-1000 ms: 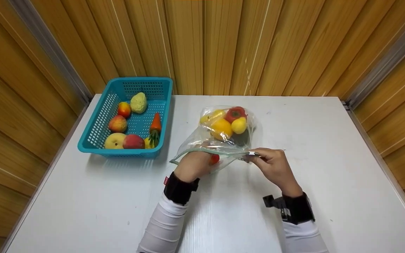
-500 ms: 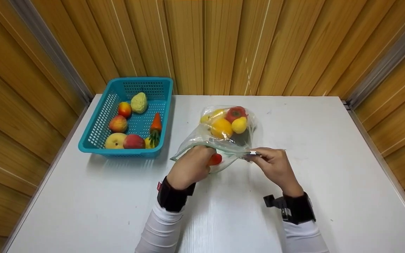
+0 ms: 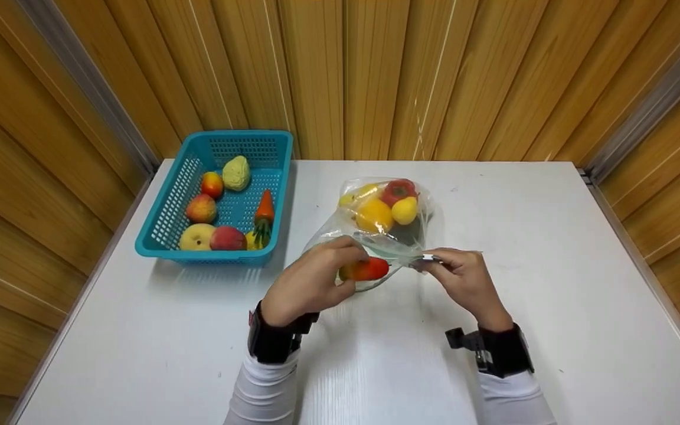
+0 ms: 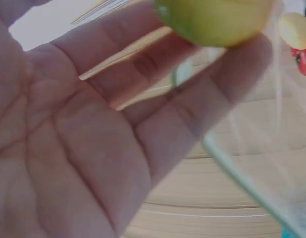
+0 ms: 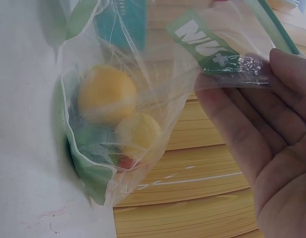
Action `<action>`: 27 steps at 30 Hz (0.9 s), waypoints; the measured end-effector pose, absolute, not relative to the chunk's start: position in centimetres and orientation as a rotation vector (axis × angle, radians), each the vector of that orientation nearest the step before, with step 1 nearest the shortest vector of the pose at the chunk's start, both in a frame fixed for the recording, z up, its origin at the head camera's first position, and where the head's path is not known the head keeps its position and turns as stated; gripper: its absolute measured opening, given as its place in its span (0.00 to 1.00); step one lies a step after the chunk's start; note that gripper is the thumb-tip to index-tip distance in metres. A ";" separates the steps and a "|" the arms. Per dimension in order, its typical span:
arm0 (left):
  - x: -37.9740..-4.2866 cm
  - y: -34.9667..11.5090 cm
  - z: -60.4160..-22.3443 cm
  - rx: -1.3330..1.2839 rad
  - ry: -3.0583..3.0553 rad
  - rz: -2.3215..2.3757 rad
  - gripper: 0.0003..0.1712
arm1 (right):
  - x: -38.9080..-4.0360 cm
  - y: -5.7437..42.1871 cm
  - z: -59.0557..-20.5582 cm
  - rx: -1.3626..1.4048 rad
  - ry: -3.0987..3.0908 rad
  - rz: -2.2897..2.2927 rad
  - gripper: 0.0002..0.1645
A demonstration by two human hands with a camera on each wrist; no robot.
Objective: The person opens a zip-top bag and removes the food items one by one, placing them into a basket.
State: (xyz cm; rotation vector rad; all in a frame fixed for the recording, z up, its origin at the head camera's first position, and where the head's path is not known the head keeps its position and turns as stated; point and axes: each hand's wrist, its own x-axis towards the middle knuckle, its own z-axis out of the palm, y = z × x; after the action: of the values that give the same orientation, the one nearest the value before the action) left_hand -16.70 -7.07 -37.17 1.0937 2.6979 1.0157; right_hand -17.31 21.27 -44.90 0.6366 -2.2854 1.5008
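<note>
My left hand (image 3: pixel 310 280) holds a mango (image 3: pixel 369 269), red at one end and green-yellow at the other, between thumb and fingers at the mouth of a clear zip bag (image 3: pixel 388 243). In the left wrist view the green-yellow end of the mango (image 4: pixel 217 20) lies against the fingers, and the thumb's hold is out of sight. My right hand (image 3: pixel 464 283) pinches the bag's right corner near the zip, by a green printed label (image 5: pixel 202 44). Inside the bag lie an orange (image 3: pixel 374 216), a lemon (image 3: pixel 404 210), a red pepper (image 3: pixel 399 191) and a yellow fruit (image 3: pixel 359 195).
A teal basket (image 3: pixel 210 255) stands at the left of the white table (image 3: pixel 552 283). It holds a carrot (image 3: pixel 264 206), a peach (image 3: pixel 228 238), a pale yellow fruit (image 3: pixel 198 236) and several other pieces. Wood-panelled walls (image 3: pixel 375 82) enclose the table.
My left hand has drawn back out of the bag, toward me and to the left, bringing the mango into view at the opening. The right hand keeps its hold on the bag's corner.
</note>
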 end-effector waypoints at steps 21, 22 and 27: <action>-17.2 -9.7 -37.1 0.985 2.772 1.688 0.21 | -17.4 21.1 -44.9 0.656 -2.268 1.542 0.07; -17.4 -9.8 -37.2 0.963 2.795 1.705 0.21 | -17.4 21.1 -44.9 0.656 -2.270 1.541 0.07; -17.9 -10.1 -37.4 0.780 2.904 1.759 0.20 | -17.4 21.1 -44.9 0.661 -2.268 1.540 0.08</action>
State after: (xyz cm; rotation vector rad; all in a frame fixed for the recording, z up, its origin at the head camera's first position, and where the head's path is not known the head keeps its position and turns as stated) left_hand -17.86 -10.05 -37.37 0.7803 2.9043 1.7591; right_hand -17.41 21.07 -44.95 0.6609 -2.2682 1.5400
